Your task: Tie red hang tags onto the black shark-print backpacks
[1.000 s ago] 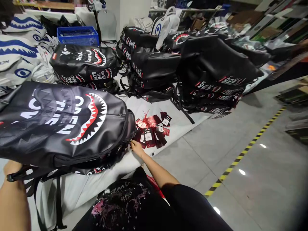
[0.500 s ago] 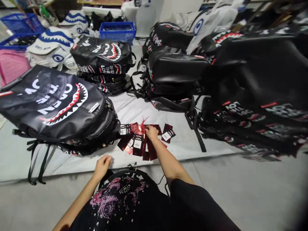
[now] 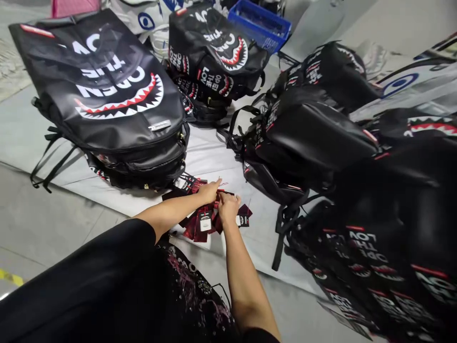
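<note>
A pile of dark red and black hang tags (image 3: 194,227) with white labels and thin red strings lies spread on the white-covered table (image 3: 200,150). My left hand (image 3: 209,192) reaches over the pile from the left, its fingers closed at the red strings. Right beside it, my right hand (image 3: 229,206) is closed over the tags, fingertips pointing toward my left hand. The fingers cover whatever part of the tags or strings they grip. One black-and-white tag (image 3: 243,220) pokes out to the right of my right hand.
A large black backpack (image 3: 117,90) with a shark-mouth print stands left of the tags. More black backpacks are stacked behind (image 3: 217,62) and to the right (image 3: 310,138), straps (image 3: 282,233) hanging onto the table. Farther back is a blue crate (image 3: 260,24).
My left hand has moved from the table's front edge onto the tags, beside my right hand. The view has turned and tilted, so the backpacks appear shifted.
</note>
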A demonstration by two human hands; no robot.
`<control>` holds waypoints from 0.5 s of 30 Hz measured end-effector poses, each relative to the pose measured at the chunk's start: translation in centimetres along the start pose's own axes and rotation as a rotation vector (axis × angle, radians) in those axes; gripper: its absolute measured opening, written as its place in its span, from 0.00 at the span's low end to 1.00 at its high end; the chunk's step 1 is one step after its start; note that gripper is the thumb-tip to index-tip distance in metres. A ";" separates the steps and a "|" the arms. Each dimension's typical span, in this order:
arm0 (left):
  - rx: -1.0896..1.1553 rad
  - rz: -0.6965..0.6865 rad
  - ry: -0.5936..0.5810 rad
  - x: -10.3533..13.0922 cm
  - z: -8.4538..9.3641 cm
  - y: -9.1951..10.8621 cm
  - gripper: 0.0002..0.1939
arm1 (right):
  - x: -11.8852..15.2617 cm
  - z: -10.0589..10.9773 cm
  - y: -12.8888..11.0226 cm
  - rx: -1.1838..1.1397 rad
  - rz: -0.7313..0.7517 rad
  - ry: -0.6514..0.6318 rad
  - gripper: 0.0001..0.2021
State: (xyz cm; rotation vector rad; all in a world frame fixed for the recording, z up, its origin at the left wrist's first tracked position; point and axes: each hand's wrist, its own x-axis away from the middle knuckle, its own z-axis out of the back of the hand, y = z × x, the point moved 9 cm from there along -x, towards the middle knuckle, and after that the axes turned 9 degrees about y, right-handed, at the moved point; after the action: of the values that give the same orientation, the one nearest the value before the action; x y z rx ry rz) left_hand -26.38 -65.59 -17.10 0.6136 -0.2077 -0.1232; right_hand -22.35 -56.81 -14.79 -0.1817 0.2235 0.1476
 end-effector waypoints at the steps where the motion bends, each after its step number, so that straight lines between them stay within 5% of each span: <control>1: -0.036 0.003 -0.012 -0.4 -0.6 0.1 0.36 | -0.1 0.4 -0.2 0.011 0.028 0.008 0.16; 6: -0.135 -0.029 0.034 -1.4 -1.6 0.1 0.35 | 1.4 1.3 0.9 0.101 0.034 -0.095 0.12; 11: -0.169 0.118 0.075 -2.8 -0.5 -1.6 0.33 | 7.2 2.1 4.5 0.098 -0.231 -0.161 0.13; 15: -0.034 0.039 0.142 -2.6 1.3 0.5 0.34 | 10.6 3.2 5.6 -0.003 -0.425 -0.126 0.17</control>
State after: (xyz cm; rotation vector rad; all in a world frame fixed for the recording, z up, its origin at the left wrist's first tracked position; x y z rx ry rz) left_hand -29.20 -65.50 -16.17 0.5818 -0.0801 -0.0457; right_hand -12.37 -49.38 -15.11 -0.2178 0.0558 -0.2624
